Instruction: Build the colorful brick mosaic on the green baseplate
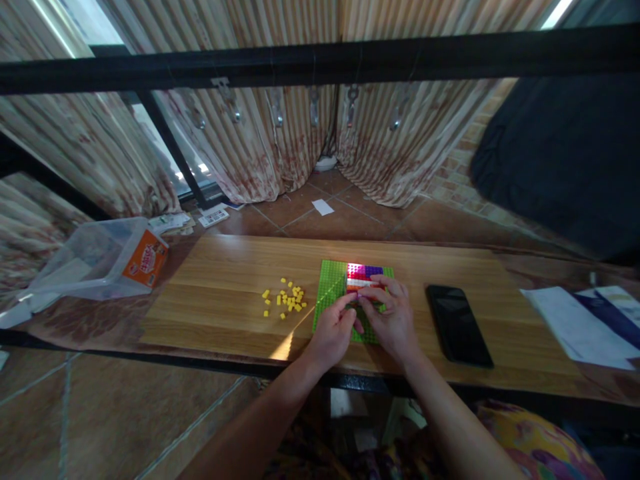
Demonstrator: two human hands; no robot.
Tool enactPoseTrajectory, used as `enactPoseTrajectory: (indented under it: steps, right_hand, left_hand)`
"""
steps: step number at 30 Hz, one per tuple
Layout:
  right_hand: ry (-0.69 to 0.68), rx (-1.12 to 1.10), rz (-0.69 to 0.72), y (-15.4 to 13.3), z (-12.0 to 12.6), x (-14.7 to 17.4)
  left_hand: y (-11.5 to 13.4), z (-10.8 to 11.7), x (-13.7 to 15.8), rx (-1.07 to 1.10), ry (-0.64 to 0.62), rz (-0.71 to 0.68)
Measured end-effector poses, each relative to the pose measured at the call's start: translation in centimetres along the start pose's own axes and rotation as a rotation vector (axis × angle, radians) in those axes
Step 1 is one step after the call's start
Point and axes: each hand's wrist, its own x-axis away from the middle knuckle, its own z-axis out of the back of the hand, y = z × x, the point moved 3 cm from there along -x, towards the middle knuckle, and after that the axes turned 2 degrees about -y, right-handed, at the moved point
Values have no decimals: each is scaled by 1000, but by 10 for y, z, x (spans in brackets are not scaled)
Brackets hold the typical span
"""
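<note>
Our left hand (333, 335) and right hand (394, 320) meet at coloured bricks (357, 273) on the green baseplate (330, 277), on the wood-grained table (220, 273); whether either grip pinches anything, we cannot tell. Striped curtains (395, 163) skirt the tiled floor (355, 217).

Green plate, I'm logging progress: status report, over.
Left hand and right hand at colored bricks on green plate. Loose yellow bricks left. Phone right, not blocking.

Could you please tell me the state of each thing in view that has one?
Coloured bricks: set in rows, partly hidden.
Left hand: fingers bent, at the coloured bricks' near edge.
Right hand: fingers bent, beside the left; anything pinched is unclear.
Green baseplate: flat, partly covered.
Yellow bricks: loose, scattered.
Phone: lying flat, dark on top.
Plastic box: transparent, whether lidded unclear.
Curtains: hanging in folds.
</note>
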Motion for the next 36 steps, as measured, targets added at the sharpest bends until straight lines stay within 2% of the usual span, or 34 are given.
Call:
enactPoseTrajectory:
  steps: [11, 29, 31, 33, 36]
  right_hand:
    - [27, -56, -93, 3, 4, -4]
    - [21, -18, -55, 0, 1, -8]
    - [17, -14, -48, 0, 1, -8]
    - [10, -11, -36, 0, 2, -8]
    - [45, -14, -6, -5, 7, -5]
  left_hand:
    - [5, -3, 4, -153, 4, -71]
    - [13, -5, 7, -396, 10, -142]
    - [13, -5, 7, -358, 19, -141]
    - [12, -4, 8, -217, 27, -100]
    - [11, -1, 12, 225, 47, 84]
